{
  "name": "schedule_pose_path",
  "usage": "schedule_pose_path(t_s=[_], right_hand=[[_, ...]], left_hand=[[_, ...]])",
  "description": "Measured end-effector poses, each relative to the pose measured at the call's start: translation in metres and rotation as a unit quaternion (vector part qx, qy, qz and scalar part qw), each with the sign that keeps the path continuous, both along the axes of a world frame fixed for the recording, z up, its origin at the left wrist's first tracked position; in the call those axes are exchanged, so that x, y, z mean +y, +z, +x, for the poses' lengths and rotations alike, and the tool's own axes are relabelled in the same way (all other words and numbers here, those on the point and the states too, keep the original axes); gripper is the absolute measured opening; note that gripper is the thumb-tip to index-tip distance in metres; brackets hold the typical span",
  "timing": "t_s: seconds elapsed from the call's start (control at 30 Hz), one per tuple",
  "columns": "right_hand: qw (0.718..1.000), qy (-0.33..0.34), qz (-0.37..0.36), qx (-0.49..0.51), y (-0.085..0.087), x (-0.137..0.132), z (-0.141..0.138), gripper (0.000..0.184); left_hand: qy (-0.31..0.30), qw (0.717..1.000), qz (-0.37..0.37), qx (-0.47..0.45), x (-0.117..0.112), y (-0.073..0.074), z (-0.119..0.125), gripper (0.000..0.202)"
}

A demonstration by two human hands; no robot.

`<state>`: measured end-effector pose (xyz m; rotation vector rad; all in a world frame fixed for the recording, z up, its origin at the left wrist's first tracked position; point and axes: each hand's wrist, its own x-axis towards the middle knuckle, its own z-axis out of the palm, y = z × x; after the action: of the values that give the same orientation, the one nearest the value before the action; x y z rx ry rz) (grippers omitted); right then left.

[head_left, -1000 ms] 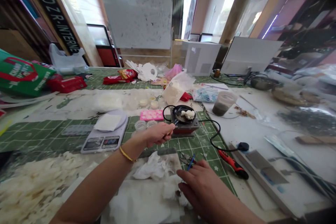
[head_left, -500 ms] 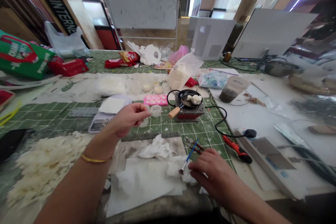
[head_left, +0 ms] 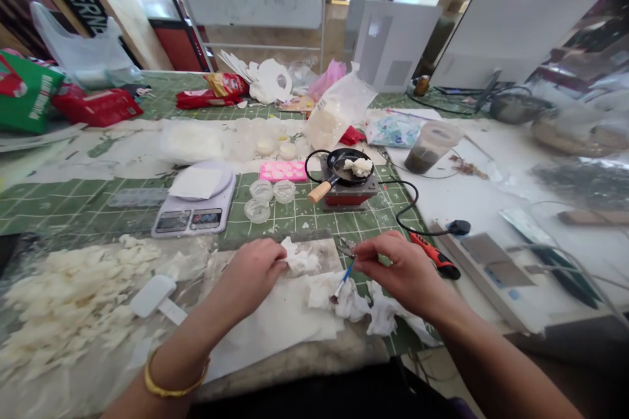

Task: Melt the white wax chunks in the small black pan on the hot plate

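Note:
My left hand (head_left: pixel 258 273) is at the left side of a crumpled white tissue (head_left: pixel 302 258), its fingers closed on the edge. My right hand (head_left: pixel 397 270) has thumb and fingertips pinched at the upper end of a blue-handled brush (head_left: pixel 346 273). The brush slants down, its dark bristles against white tissue. Flat white sheets (head_left: pixel 275 327) lie beneath and between my hands. Pliers (head_left: pixel 346 247), partly hidden, lie by my right fingertips. Beyond my hands stand three small clear cups (head_left: pixel 258 211) in a cluster.
A small black pan (head_left: pixel 339 177) with white lumps sits on a hot plate (head_left: pixel 350 199). Left of it are a pink mould (head_left: pixel 282 171) and a kitchen scale (head_left: pixel 194 209). White flakes (head_left: pixel 73 288) and a white scraper (head_left: pixel 154 294) lie left. A red-black tool (head_left: pixel 437 256) lies right.
My left hand has come back from the clear cups to the crumpled tissue. My right hand has moved up to the brush handle's end. The view has shifted, showing the scraper.

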<state>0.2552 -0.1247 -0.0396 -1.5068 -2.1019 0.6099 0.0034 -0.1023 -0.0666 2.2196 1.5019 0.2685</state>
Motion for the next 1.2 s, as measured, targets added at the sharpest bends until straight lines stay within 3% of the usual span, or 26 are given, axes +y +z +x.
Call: schedule_pose_path(t_s=[0.13, 0.23, 0.33, 0.47, 0.57, 0.63, 0.67, 0.7, 0.77, 0.9, 0.97, 1.03, 1.13, 1.2], right_hand=[[0.992, 0.006, -0.093, 0.08, 0.002, -0.003, -0.007, 0.024], [0.984, 0.091, -0.084, 0.132, 0.003, -0.006, -0.024, 0.043], [0.976, 0.173, -0.059, 0.12, 0.002, -0.006, -0.042, 0.05], [0.985, 0.082, -0.062, 0.141, -0.005, 0.0, -0.041, 0.034], [0.962, 0.005, -0.081, 0.26, -0.006, 0.004, -0.028, 0.031], [0.937, 0.007, -0.098, 0.335, -0.004, 0.003, -0.023, 0.034], [0.93, 0.032, -0.11, 0.349, -0.003, 0.002, -0.023, 0.039], [0.928, 0.062, -0.121, 0.348, -0.002, -0.001, -0.026, 0.043], [0.93, 0.088, -0.128, 0.332, -0.001, -0.005, -0.036, 0.056], [0.947, -0.002, -0.035, 0.318, 0.001, -0.003, -0.055, 0.029], [0.953, -0.015, -0.037, 0.3, 0.003, 0.002, -0.055, 0.038], [0.958, -0.024, -0.039, 0.284, 0.005, 0.006, -0.049, 0.046], [0.976, -0.038, 0.009, 0.213, 0.004, 0.006, -0.031, 0.05], [0.984, -0.056, 0.011, 0.169, 0.001, 0.003, -0.015, 0.053]], left_hand=[[0.119, 0.975, -0.102, -0.156, -0.007, 0.022, -0.002, 0.023], [0.121, 0.925, -0.182, -0.31, -0.017, 0.024, 0.017, 0.023], [0.112, 0.844, -0.243, -0.466, -0.027, 0.019, 0.042, 0.017], [0.154, 0.708, -0.338, -0.601, -0.035, 0.021, 0.054, 0.021], [0.095, 0.595, -0.414, -0.682, -0.04, 0.028, 0.049, 0.039], [0.053, 0.548, -0.429, -0.716, -0.043, 0.028, 0.049, 0.054], [0.035, 0.539, -0.427, -0.725, -0.045, 0.026, 0.051, 0.059], [0.023, 0.541, -0.416, -0.73, -0.048, 0.023, 0.055, 0.061], [0.004, 0.575, -0.374, -0.728, -0.053, 0.016, 0.068, 0.061], [-0.071, 0.695, -0.219, -0.681, -0.06, 0.01, 0.084, 0.056], [-0.138, 0.765, -0.204, -0.595, -0.058, 0.018, 0.08, 0.059], [-0.185, 0.812, -0.214, -0.511, -0.054, 0.03, 0.07, 0.061], [-0.192, 0.814, -0.232, -0.497, -0.048, 0.046, 0.054, 0.062], [-0.181, 0.835, -0.218, -0.472, -0.047, 0.049, 0.045, 0.061]])
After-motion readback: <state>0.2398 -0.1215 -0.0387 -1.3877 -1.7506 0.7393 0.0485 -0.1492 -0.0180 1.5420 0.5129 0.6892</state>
